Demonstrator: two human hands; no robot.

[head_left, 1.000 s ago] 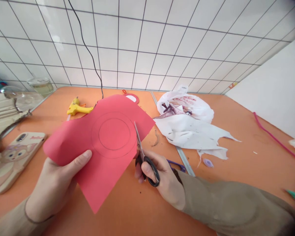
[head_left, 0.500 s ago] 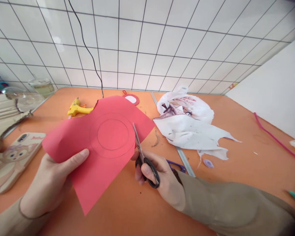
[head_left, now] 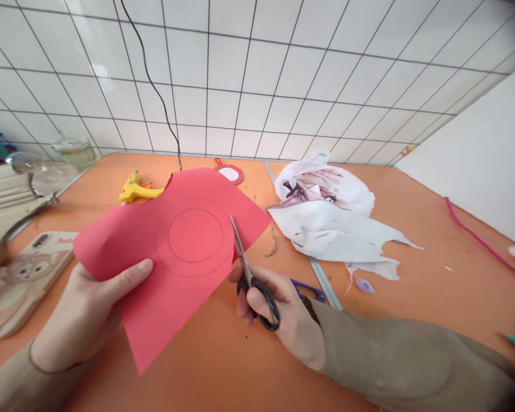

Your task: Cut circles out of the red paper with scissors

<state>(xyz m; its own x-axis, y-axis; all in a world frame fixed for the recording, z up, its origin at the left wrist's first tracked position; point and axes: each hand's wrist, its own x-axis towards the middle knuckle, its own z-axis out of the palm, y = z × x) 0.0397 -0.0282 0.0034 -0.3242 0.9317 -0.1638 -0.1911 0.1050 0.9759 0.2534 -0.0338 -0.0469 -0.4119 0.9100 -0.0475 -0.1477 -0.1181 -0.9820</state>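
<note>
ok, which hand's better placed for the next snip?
Right, I'd say: the right hand grips the scissors by their handles, blades at the red sheet. The left hand is occupied holding that sheet.

Red circle-marked paper (head_left: 178, 260), black-handled scissors (head_left: 244, 265), orange table (head_left: 412, 289)

Place: craft corner — home or workshop, cannot tell
Crafting signs: yellow plastic glue gun (head_left: 134, 191), black-handled metal scissors (head_left: 242, 260), circle-marked red paper sheet (head_left: 193, 234)
Surroundings: dark-gridded white tiled wall (head_left: 232, 64), flat orange tabletop (head_left: 261, 372)
</note>
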